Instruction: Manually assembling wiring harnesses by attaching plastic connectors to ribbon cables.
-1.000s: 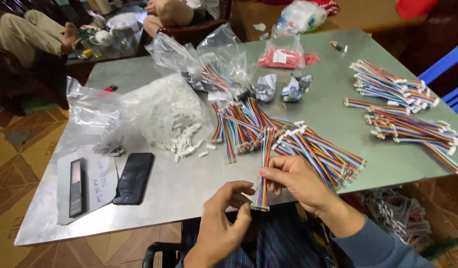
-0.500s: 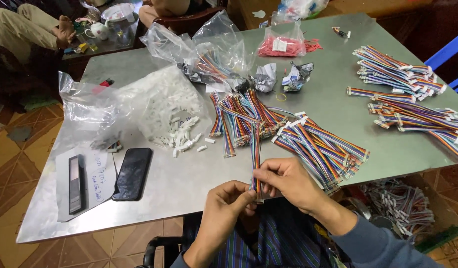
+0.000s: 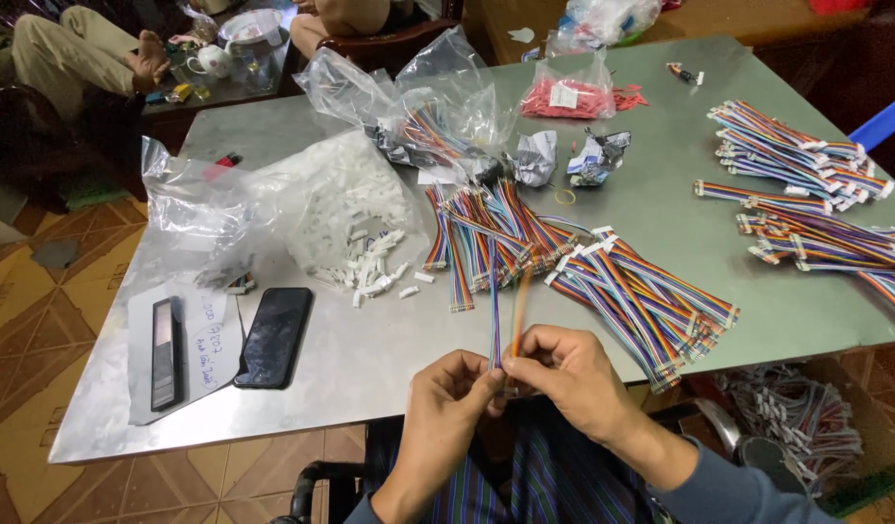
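A grey metal table (image 3: 370, 359) stands on an orange tiled floor (image 3: 20, 320), strewn with wire bundles and plastic bags. At its near edge, over a striped lap, the left hand (image 3: 446, 403) and the right hand (image 3: 564, 378) meet fingertip to fingertip, both closed in a pinch on the lower end of a thin multicoloured ribbon cable (image 3: 506, 311) that rises upright from between them; the cable is blurred near its top. Left of the hands a black smartphone (image 3: 274, 337) lies flat just beside a dark slim rectangular device (image 3: 165, 352) resting on a sheet of paper. Beyond the hands sit two heaps of rainbow ribbon cables with white connectors (image 3: 564, 262), and to their left a clear plastic bag spilling small white plastic connectors (image 3: 355, 218). Farther back lie crumpled clear bags and a small bag of red parts (image 3: 574, 97), with more cable bundles (image 3: 807, 184) at the far right.
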